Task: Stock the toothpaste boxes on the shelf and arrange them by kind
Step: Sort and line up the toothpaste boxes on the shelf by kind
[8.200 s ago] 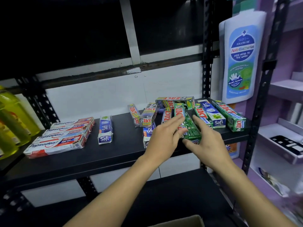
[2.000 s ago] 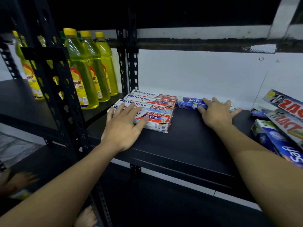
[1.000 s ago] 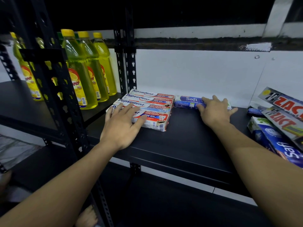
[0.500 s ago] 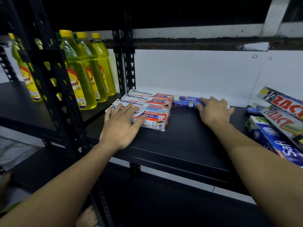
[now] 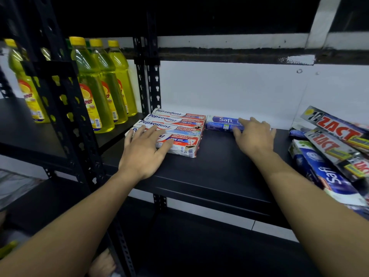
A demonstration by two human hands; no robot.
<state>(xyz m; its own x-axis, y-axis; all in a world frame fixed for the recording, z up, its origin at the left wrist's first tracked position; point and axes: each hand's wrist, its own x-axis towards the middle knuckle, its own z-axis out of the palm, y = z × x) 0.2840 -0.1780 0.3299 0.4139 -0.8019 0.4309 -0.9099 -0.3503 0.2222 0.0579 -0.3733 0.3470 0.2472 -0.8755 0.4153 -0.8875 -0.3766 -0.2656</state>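
A stack of red-and-white Pepsodent boxes (image 5: 179, 124) lies at the left end of the black shelf (image 5: 209, 172). My left hand (image 5: 143, 152) rests flat on the stack's front left corner, fingers spread. Just right of the stack, a blue Safi box (image 5: 221, 122) lies lengthwise against the white back wall. My right hand (image 5: 255, 136) lies over its right half, fingers on top and thumb at its front face. At the right edge sits a loose pile of Zact boxes (image 5: 339, 134), with another Safi box (image 5: 327, 176) below them.
Yellow bottles (image 5: 93, 86) stand on the neighbouring shelf to the left, behind a perforated black upright (image 5: 61, 100). A second upright (image 5: 151, 76) stands at the back behind the Pepsodent stack. Bare shelf surface lies between my two hands, and a lower shelf is below.
About eight seconds ago both hands were in the mixed pile on the right. Over the last second they have stayed on the Pepsodent stack and the Safi box, barely moving.
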